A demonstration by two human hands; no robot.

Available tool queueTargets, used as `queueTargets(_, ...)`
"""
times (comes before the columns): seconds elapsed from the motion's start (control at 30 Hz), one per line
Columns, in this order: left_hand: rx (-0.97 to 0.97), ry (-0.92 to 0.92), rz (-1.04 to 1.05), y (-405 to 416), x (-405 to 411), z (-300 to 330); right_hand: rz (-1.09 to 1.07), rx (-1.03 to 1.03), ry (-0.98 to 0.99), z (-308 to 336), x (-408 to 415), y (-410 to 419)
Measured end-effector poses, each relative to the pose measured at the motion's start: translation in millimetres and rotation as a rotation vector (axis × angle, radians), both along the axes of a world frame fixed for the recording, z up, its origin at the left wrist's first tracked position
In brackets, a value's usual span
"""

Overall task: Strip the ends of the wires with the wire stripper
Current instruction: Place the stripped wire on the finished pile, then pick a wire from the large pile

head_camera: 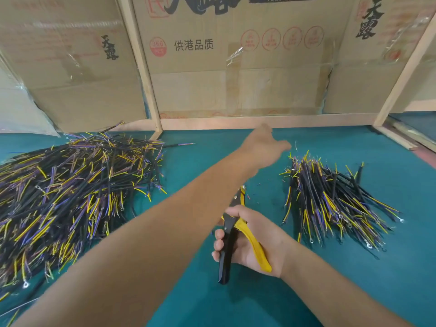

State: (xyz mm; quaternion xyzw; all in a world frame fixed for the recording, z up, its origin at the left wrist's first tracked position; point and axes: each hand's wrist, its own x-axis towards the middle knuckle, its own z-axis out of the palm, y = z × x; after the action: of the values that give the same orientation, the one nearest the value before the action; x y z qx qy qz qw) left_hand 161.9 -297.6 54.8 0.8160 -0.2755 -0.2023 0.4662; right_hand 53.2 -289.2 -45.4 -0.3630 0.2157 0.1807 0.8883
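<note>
My right hand point(257, 241) grips the wire stripper point(232, 234) by its black and yellow handles, jaws pointing away from me, near the table's middle. My left arm reaches across to the right, and my left hand point(266, 145) hovers blurred just left of the top of the small wire pile point(330, 201). Its fingers look loose and I see no wire in them. A large pile of black, yellow and purple wires point(70, 192) covers the left of the green table point(306, 291).
Cardboard boxes point(236, 67) in a wooden frame point(144, 74) wall off the back of the table. Tiny insulation scraps point(259, 185) lie between the stripper and the small pile. A clear plastic sheet point(18, 109) hangs at the far left.
</note>
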Motion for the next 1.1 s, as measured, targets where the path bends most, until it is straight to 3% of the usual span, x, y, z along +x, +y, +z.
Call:
queueTargets(0.13, 0.084, -0.189, -0.11, 75, 34, 11, 0.014, -0.014, -0.026, 0, 0, 4)
queueTargets(0.27, 0.745, -0.325, -0.327, 161, 65, 18, 0.039, -0.063, -0.074, 3, -1, 10)
queueTargets(0.47, 1.215, -0.362, -0.359, 235, 65, -6, 0.049, -0.11, -0.094, 2, 1, 15)
queueTargets(0.53, 1.231, -0.424, -0.378, 246, 60, -20, 0.052, -0.101, -0.098, -1, 2, 13)
queueTargets(0.67, 1.023, -0.638, -0.357, 253, 59, -33, 0.054, -0.113, -0.1, -5, 4, 13)
queueTargets(0.87, 0.629, -0.632, -0.271, 248, 61, -18, 0.07, -0.093, -0.115, -5, 2, 10)
queueTargets(1.0, 0.765, -0.536, -0.267, 253, 61, -15, 0.072, -0.081, -0.117, -9, 4, 8)
queueTargets(1.1, 1.004, -0.668, -0.052, 266, 58, -23, 0.07, -0.089, -0.115, -15, 8, 7)
